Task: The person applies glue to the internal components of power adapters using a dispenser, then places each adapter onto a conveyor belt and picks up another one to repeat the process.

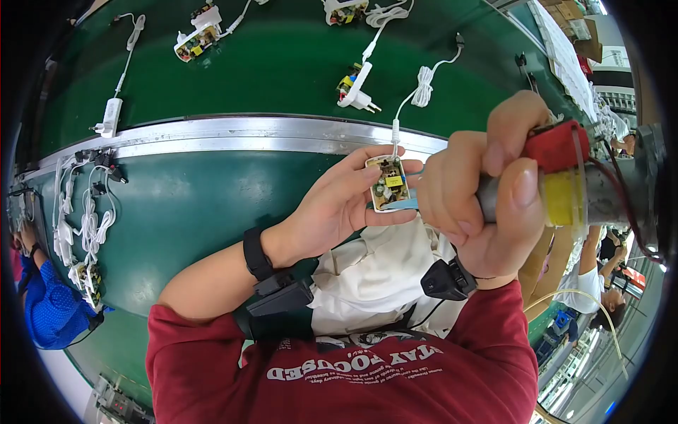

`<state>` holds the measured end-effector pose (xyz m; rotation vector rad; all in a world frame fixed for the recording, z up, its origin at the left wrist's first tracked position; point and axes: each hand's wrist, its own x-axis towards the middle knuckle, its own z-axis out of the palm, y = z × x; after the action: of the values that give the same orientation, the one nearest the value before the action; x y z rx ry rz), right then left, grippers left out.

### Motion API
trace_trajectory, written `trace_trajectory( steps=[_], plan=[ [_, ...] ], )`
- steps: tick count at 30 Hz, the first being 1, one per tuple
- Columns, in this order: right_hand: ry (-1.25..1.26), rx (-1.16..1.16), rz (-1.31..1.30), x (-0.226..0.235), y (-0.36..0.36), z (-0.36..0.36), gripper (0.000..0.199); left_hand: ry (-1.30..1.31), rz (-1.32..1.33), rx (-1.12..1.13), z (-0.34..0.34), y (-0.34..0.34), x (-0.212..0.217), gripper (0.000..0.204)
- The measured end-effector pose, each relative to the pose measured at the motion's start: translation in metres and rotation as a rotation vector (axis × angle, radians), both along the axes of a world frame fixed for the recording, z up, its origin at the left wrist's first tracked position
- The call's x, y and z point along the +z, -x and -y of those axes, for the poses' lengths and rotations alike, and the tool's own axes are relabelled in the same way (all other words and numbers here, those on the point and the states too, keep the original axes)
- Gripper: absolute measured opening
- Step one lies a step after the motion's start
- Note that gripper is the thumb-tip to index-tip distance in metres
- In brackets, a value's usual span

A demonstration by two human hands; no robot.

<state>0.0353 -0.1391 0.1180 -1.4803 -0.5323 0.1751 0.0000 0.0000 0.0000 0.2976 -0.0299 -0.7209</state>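
Observation:
My left hand (332,194), palm up, holds an opened white power adapter (388,185) between thumb and fingers. Its circuit board shows, with a yellow component in the middle, and a white cord (396,131) leaves its far end. Close to the camera, my right hand (487,180) is wrapped round a grey cylindrical tool (600,187) with a yellow band and a red block on top. From beside the right hand, a light blue pointed tip (401,205) reaches the near end of the adapter; whether it touches the board I cannot tell.
A metal rail (233,134) separates the near green table (183,205) from a green surface (247,85) carrying several corded adapters, among them an open one (355,86). Bundled white cords (88,219) lie at left. A person in blue (56,304) sits beyond them; another (586,290) is at right.

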Motion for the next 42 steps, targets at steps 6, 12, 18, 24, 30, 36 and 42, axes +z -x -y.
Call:
trace_trajectory(
  steps=[6, 12, 18, 24, 30, 36, 42],
  plan=[
    [-0.003, -0.002, -0.016, -0.002, 0.000, -0.003, 0.030, -0.007, -0.003, 0.019, -0.003, 0.001, -0.001, 0.035],
    [0.033, -0.036, 0.026, -0.006, -0.001, 0.000, 0.029, -0.033, 0.014, 0.007, -0.003, -0.002, -0.003, 0.036],
    [-0.020, -0.020, -0.039, 0.013, 0.006, -0.005, 0.032, -0.164, 0.178, 0.038, 0.010, -0.020, 0.008, 0.038],
    [-0.071, 0.054, -0.098, 0.036, 0.024, -0.017, 0.033, -0.491, 0.897, 0.411, 0.067, -0.097, 0.040, 0.043],
    [-0.130, -0.039, -0.087, 0.023, 0.022, -0.017, 0.031, -1.320, 1.413, 0.250, 0.085, -0.122, 0.010, 0.042],
    [-0.122, -0.165, -0.116, 0.033, 0.022, -0.022, 0.028, -1.927, 1.355, 0.876, 0.016, -0.082, 0.044, 0.027],
    [-0.093, -0.185, -0.082, 0.037, 0.022, -0.032, 0.027, -1.790, 1.115, 0.503, -0.012, -0.081, 0.039, 0.032]
  ],
)
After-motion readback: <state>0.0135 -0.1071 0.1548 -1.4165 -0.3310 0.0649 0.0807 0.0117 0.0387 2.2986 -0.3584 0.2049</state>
